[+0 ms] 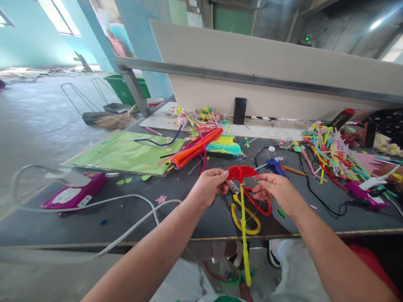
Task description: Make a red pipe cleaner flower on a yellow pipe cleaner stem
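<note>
A red bow-shaped piece (242,172) is stretched between my two hands, with a yellow-green fuzzy stem (244,235) hanging from its middle past the table's front edge. My left hand (214,184) pinches the left tip of the red piece between thumb and fingers. At the right tip, my right hand (270,189) has its thumb and forefinger closed on the end. Scissors with a yellow handle loop (246,224) and a red handle loop (264,205) lie on the dark table behind the stem. A blue glue gun (277,167) rests just beyond my right hand.
Orange-red pipe cleaners (197,149) lie beside a green sheet (126,153). A black phone (239,110) stands at the back. Purple power strips (75,191) sit left and right, with a white cable at left. Coloured stems (327,147) pile up at the right; an arm shows at the right edge.
</note>
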A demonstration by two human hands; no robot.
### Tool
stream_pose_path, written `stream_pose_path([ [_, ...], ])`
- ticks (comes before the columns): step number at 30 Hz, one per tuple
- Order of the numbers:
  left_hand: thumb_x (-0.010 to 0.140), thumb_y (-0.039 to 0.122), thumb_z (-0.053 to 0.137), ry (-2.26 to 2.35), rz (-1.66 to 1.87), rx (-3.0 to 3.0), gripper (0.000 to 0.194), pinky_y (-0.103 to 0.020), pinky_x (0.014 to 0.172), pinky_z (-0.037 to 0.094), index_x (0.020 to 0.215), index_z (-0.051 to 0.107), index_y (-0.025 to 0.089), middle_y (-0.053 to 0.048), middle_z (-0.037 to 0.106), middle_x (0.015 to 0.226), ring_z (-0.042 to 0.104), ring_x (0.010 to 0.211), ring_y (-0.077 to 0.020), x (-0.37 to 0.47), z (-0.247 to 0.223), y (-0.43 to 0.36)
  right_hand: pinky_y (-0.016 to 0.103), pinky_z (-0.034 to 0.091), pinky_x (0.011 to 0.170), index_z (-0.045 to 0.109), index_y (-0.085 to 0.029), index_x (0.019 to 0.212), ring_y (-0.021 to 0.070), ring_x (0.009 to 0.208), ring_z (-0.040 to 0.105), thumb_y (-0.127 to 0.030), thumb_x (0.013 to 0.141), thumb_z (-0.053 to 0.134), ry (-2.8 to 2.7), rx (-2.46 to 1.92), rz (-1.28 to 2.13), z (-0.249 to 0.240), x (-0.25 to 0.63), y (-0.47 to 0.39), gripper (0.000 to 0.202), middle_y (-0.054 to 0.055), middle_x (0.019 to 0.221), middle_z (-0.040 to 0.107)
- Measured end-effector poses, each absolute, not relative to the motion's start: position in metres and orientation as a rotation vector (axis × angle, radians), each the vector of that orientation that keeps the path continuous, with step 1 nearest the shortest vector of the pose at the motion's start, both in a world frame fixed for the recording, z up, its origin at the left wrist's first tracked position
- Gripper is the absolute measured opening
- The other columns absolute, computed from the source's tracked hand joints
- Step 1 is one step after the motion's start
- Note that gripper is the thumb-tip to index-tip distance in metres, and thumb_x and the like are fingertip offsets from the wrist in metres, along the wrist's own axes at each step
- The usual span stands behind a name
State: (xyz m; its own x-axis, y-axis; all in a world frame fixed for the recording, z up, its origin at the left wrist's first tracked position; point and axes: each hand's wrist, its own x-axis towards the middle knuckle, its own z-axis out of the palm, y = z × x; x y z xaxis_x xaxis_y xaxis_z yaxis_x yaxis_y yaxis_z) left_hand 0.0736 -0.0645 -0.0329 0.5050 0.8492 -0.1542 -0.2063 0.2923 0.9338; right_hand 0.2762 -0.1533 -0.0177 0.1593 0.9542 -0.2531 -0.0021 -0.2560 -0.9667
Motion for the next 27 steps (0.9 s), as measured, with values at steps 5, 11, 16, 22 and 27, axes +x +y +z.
stream_pose_path([
  [5,0.068,0.041,0.072,0.722,0.745,1.094,0.033,-0.019,0.043,0.042,0.068,0.058,0.011,-0.002,0.06,0.059,0.052,0.044,-0.0072,0.078,-0.035,-0.068,0.028,0.054,0.071,0.06,-0.021,0.106,0.0152,0.08,0.068,-0.032,0.081,0.061,-0.994,-1.358,1.216,-0.016,0.277,-0.149,0.027,0.005,0.099,0.07],
  [11,0.07,0.04,0.072,0.629,0.68,1.102,0.032,-0.02,0.048,0.045,0.071,0.06,0.01,-0.003,0.061,0.063,0.055,0.049,-0.0077,0.085,-0.039,-0.071,0.02,0.043,0.054,0.068,-0.015,0.097,0.0074,0.055,0.054,-0.035,0.07,0.073,-1.067,-1.303,1.303,-0.023,0.274,-0.142,0.034,0.001,0.074,0.067],
  [16,0.071,0.037,0.072,0.579,0.658,1.03,0.031,-0.022,0.056,0.049,0.081,0.063,0.01,-0.005,0.064,0.07,0.059,0.055,-0.0091,0.085,-0.036,-0.071,0.019,0.038,0.047,0.069,-0.013,0.09,0.006,0.048,0.049,-0.03,0.066,0.075,-0.999,-1.277,1.354,-0.025,0.274,-0.14,0.03,0.001,0.068,0.064],
  [22,0.071,0.029,0.072,0.504,0.683,1.022,0.038,-0.025,0.064,0.051,0.104,0.06,0.013,-0.004,0.066,0.075,0.062,0.062,-0.0105,0.08,-0.03,-0.073,0.019,0.04,0.048,0.07,-0.014,0.086,0.0052,0.046,0.049,-0.027,0.066,0.073,-0.959,-1.284,1.355,-0.025,0.275,-0.14,0.024,0.0,0.065,0.065],
  [27,0.069,0.026,0.073,0.598,0.754,1.158,0.027,-0.025,0.062,0.052,0.087,0.06,0.011,-0.002,0.064,0.07,0.061,0.058,-0.0099,0.081,-0.035,-0.071,0.019,0.043,0.048,0.07,-0.013,0.083,0.0058,0.045,0.05,-0.025,0.065,0.074,-0.897,-1.292,1.361,-0.025,0.275,-0.14,0.022,-0.001,0.059,0.062],
])
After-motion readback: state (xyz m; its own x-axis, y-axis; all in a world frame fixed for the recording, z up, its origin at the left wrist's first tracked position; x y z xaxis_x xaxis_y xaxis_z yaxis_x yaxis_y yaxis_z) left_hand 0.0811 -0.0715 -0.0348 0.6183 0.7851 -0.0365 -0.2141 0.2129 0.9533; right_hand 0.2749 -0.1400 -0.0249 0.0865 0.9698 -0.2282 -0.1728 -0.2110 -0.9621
